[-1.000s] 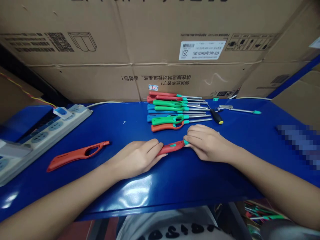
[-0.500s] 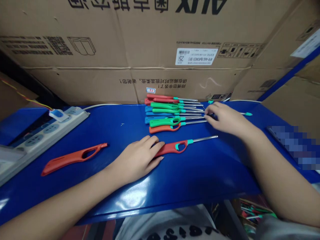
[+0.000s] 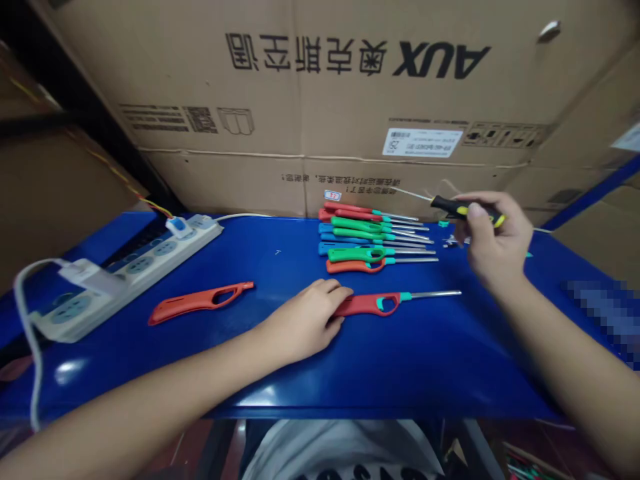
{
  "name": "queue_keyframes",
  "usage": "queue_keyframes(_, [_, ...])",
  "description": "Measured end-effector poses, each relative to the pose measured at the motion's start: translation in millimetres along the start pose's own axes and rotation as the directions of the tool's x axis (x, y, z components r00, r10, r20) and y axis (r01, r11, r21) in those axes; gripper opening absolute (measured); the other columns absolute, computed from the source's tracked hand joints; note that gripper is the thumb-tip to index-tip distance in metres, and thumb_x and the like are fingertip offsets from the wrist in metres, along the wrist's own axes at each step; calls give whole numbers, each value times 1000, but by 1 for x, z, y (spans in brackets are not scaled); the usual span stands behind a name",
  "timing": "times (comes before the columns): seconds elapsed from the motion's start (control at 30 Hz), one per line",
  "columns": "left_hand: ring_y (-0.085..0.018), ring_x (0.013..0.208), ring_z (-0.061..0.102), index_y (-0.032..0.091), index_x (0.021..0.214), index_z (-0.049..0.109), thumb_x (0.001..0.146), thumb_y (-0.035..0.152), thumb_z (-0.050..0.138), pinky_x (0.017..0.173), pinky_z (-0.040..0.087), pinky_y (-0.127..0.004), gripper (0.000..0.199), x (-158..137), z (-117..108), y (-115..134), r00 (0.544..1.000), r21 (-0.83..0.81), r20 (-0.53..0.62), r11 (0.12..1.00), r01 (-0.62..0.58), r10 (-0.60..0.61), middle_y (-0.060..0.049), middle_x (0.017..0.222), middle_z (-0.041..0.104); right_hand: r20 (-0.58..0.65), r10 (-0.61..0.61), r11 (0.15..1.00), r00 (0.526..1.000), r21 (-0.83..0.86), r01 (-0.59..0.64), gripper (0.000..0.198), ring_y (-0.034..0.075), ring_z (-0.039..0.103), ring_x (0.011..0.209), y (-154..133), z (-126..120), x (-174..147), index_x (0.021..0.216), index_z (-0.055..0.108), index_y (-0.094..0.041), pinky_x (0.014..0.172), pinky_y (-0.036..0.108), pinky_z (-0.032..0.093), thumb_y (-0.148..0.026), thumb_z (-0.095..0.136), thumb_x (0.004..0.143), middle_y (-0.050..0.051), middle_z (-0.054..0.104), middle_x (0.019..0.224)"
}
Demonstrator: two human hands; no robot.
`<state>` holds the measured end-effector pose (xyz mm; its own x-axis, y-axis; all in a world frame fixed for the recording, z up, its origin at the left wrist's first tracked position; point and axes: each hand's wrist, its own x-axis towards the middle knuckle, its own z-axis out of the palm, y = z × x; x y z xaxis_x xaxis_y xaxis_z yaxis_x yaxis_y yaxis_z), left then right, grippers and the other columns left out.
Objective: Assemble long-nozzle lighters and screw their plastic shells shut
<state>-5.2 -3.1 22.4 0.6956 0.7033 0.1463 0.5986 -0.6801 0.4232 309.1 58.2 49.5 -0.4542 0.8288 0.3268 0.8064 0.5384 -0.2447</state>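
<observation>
My left hand (image 3: 313, 320) is closed round the rear end of a red gas lighter (image 3: 367, 305), which lies on the blue table with its metal tube pointing right. In my right hand (image 3: 500, 243) is a screwdriver (image 3: 450, 207) with a black and yellow handle, raised above the table, its thin shaft pointing left. Behind the red lighter lies a row of several lighters (image 3: 357, 230) in red, green, blue and orange, tubes to the right. An orange-red lighter shell (image 3: 197, 301) without a tube rests to the left of my left hand.
A white power strip (image 3: 145, 267) with plugs and cables runs along the left side. Large cardboard (image 3: 320, 93) stands at the back. Small metal and turquoise parts (image 3: 450, 240) lie behind my right hand. Below the table at the lower right is a container of lighter parts (image 3: 530, 463).
My right hand has lifted from beside the lighter tubes and now holds up the screwdriver. My left hand stays on the red lighter. The view has shifted left and up.
</observation>
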Motion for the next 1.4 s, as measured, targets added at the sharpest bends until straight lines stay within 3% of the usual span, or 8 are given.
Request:
queue_keyframes(0.2, [-27, 115, 63, 14, 123, 62, 91, 13, 61, 102, 53, -42, 32, 0, 6, 2, 998, -30, -15, 998, -55, 54, -13, 119, 67, -73, -198, 928, 978, 308, 211, 32, 26, 66, 107, -93, 49, 50, 122, 64, -25, 92, 42, 53, -38, 60, 93, 9, 71, 114])
queue_keyframes(0.37, [-29, 126, 60, 11, 129, 60, 89, 12, 64, 109, 49, -44, 40, 2, 10, -4, 995, -77, -60, 993, -85, 80, -16, 131, 65, -55, -179, 839, 982, 512, 182, 23, 21, 65, 110, -128, 80, 72, 117, 64, -22, 100, 40, 50, -29, 51, 99, 9, 68, 117])
queue_keyframes(0.63, [-27, 123, 61, 10, 125, 62, 89, 12, 66, 109, 49, -42, 36, 3, 11, -7, 994, -101, -72, 990, -94, 87, -16, 126, 68, -179, -19, 809, 984, 575, 120, 17, 21, 67, 100, -131, 81, 75, 104, 66, -21, 92, 39, 53, -33, 58, 95, 6, 72, 108])
queue_keyframes(0.77, [-25, 113, 65, 11, 121, 65, 90, 20, 70, 102, 53, -40, 32, 6, 17, -11, 991, -155, -102, 982, -106, 90, -12, 116, 72, -239, 296, 573, 925, 819, 28, 27, 15, 60, 60, -125, 57, 63, 95, 63, -23, 52, 28, 52, -50, 61, 92, -1, 60, 70])
queue_keyframes(0.87, [-24, 110, 66, 12, 118, 68, 87, 26, 75, 100, 53, -37, 35, 10, 24, -15, 983, -244, -164, 962, -126, 87, -11, 115, 73, -240, 444, 389, 863, 919, 55, 30, 13, 53, 50, -113, 35, 51, 95, 59, -25, 36, 24, 39, -55, 55, 94, 0, 57, 72])
queue_keyframes(0.97, [-23, 108, 67, 15, 115, 70, 84, 29, 79, 99, 53, -38, 36, 13, 30, -17, 974, -314, -214, 940, -133, 66, -10, 114, 74, -228, 478, 276, 848, 956, 102, 31, 11, 54, 50, -99, 22, 37, 94, 58, -25, 33, 23, 38, -56, 55, 94, 2, 62, 85])
queue_keyframes(1.17, [-24, 107, 70, 16, 116, 71, 79, 34, 83, 99, 55, -38, 42, 12, 31, -13, 938, -481, -326, 875, -56, -119, -10, 115, 75, -174, 575, 175, 800, 981, 88, 44, 7, 48, 38, -86, 29, 19, 86, 60, -20, 29, 21, 36, -63, 67, 83, -1, 63, 75])
queue_keyframes(1.4, [-17, 90, 73, 18, 107, 75, 83, 25, 79, 86, 58, -27, 26, 11, 22, -6, 898, -595, -396, 798, -94, -190, -4, 100, 77, -38, 580, 53, 814, 999, 9, 46, 8, 50, 38, -87, 39, 17, 84, 60, -19, 29, 21, 40, -62, 75, 76, -2, 63, 71])
